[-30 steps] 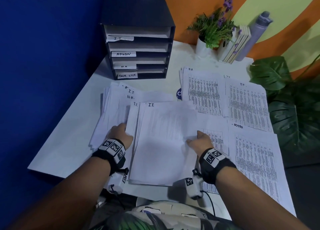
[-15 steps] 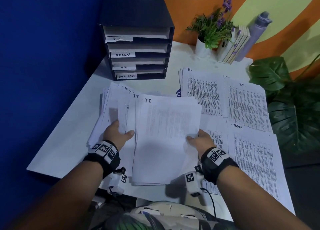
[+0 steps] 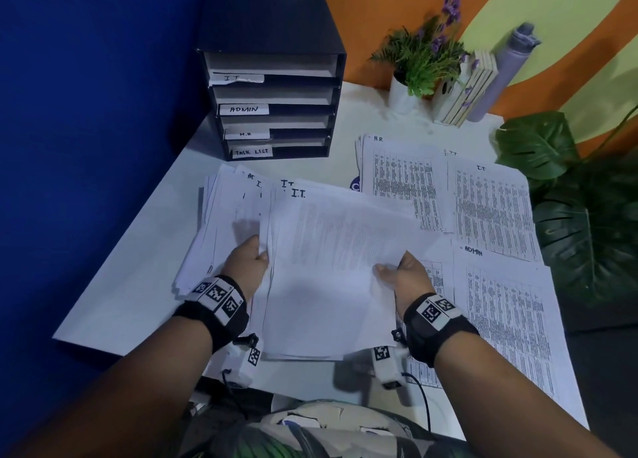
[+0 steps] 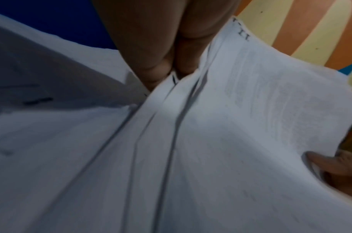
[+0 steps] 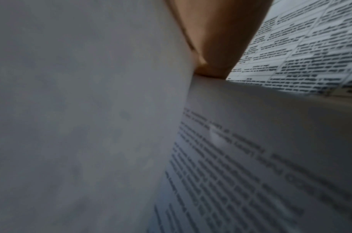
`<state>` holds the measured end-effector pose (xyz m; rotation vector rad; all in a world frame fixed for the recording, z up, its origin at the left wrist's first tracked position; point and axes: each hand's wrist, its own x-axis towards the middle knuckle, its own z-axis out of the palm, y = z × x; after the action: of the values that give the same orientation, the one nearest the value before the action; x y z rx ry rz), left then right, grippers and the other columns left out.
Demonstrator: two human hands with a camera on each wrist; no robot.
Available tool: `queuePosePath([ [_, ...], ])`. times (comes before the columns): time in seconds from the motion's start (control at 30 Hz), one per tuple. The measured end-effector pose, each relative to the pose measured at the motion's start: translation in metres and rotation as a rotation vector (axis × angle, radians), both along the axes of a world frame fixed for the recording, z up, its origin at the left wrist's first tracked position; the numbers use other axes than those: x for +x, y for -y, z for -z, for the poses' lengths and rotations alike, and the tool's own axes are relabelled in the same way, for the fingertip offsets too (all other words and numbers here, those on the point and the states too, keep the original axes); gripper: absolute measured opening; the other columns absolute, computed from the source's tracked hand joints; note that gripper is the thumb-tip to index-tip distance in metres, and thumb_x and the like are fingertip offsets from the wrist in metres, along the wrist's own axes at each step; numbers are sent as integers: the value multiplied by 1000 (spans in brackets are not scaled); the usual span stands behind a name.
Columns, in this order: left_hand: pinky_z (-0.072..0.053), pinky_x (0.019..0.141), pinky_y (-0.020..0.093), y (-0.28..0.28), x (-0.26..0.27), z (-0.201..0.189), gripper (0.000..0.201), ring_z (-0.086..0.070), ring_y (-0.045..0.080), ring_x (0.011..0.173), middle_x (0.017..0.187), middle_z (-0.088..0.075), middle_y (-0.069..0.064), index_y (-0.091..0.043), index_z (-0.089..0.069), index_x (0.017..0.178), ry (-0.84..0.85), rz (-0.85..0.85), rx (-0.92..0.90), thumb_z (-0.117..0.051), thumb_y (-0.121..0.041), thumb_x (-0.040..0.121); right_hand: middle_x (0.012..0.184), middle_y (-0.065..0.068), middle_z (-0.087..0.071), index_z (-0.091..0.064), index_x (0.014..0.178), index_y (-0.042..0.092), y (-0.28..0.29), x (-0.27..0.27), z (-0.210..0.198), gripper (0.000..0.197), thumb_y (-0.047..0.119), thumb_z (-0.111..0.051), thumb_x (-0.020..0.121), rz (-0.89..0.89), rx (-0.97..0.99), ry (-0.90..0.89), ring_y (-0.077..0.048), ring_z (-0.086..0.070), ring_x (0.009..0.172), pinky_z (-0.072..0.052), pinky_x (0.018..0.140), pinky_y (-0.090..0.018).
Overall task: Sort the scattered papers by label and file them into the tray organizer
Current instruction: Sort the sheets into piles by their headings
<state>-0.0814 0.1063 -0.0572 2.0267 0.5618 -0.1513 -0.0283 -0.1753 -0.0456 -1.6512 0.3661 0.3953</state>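
The left hand [image 3: 247, 262] and right hand [image 3: 402, 274] pinch opposite side edges of the I.T. stack [image 3: 331, 267], lifted near the table's [image 3: 114, 305] front edge. The loose sheets are light, limp and likely to fan apart; grip both edges firmly.

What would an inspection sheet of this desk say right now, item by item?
Surface: white table, mostly covered with papers.
Job's things: black tray organizer at the back, slots labelled I.T., ADMIN, H.R., TASK LIST; I.T. stack held in both hands; loose pile to the left; sheets marked H.R., I.T. and ADMIN lying on the right.
Clutter: potted lavender, books, grey bottle.
Grips: left hand pinches the stack's left edge; right hand pinches its right edge.
Cables: thin black lead below the right wrist.
Surroundings: blue wall left, orange and yellow wall behind, large leaves right.
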Motion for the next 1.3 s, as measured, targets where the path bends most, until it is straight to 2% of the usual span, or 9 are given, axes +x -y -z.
queuePosePath([
  [0.3, -39, 108, 40, 1, -2, 12, 93, -44, 28, 129, 143, -38, 10, -20, -36, 145, -246, 131, 514, -83, -38, 67, 128, -6, -60, -45, 134, 22, 20, 6, 9, 56, -1, -63, 86, 99, -223, -1, -25, -58, 115, -46, 102, -47],
  [0.4, -40, 106, 42, 2, 2, 10, 83, -44, 32, 127, 142, -38, 14, -17, -35, 145, -307, 112, 498, -74, -36, 74, 143, -8, -45, -30, 147, 18, 27, 7, 11, 71, -1, -63, 87, 80, -258, -50, -29, -44, 133, -38, 109, -45],
  [0.5, -46, 99, 41, 3, 3, 9, 56, -51, 32, 118, 135, -44, 14, -20, -52, 132, -336, 96, 460, -63, -40, 81, 102, -10, -62, -57, 103, 8, 28, 3, 13, 15, 6, -60, 89, -12, -374, -80, -26, -61, 93, -50, 82, -36],
  [0.57, -53, 81, 35, 6, 4, 6, 25, -60, 29, 95, 113, -56, 13, -17, -65, 97, -282, 91, 448, -63, -35, 80, 77, 3, -47, -42, 73, 22, 24, -1, 19, 25, 9, -58, 88, -39, -383, -103, -13, -46, 68, -37, 61, -22],
  [0.67, -50, 60, 31, 12, 4, 7, 26, -53, 23, 62, 74, -54, 8, -14, -45, 61, -216, 87, 378, -63, -19, 79, 86, 5, -45, -39, 76, 31, 17, -3, 25, 27, 16, -59, 86, -56, -369, -90, -14, -47, 78, -34, 63, -22],
  [0.8, -51, 77, 34, 17, 2, 0, 9, -57, 22, 82, 84, -55, -6, -22, -52, 96, -140, -36, 171, -54, -14, 92, 90, -1, -59, -57, 91, 12, 9, -3, 24, 8, 15, -62, 85, -55, -304, -72, -20, -56, 87, -49, 76, -28],
  [0.87, -50, 77, 32, 14, 1, 0, 16, -58, 19, 82, 83, -56, -10, -24, -50, 102, -117, -95, 93, -56, -14, 91, 116, -7, -64, -57, 119, 8, 11, -2, 24, 44, 23, -66, 78, -15, -233, -91, -26, -60, 106, -49, 96, -44],
  [1.0, -51, 90, 36, 2, -2, -8, 25, -63, 20, 89, 89, -65, -5, -25, -54, 103, -30, -188, -31, -69, -14, 85, 89, -11, -67, -62, 92, 9, 13, -4, -3, 14, -4, -56, 89, 24, -80, -39, -26, -64, 80, -55, 72, -35],
  [1.3, -45, 84, 23, 3, -4, -23, 13, -61, 9, 91, 94, -66, -9, -21, -60, 94, 175, -167, -185, -67, -12, 88, 110, -11, -69, -63, 106, 12, 6, 0, -20, 30, -10, -48, 93, -23, 119, -24, -30, -67, 100, -52, 91, -46],
])
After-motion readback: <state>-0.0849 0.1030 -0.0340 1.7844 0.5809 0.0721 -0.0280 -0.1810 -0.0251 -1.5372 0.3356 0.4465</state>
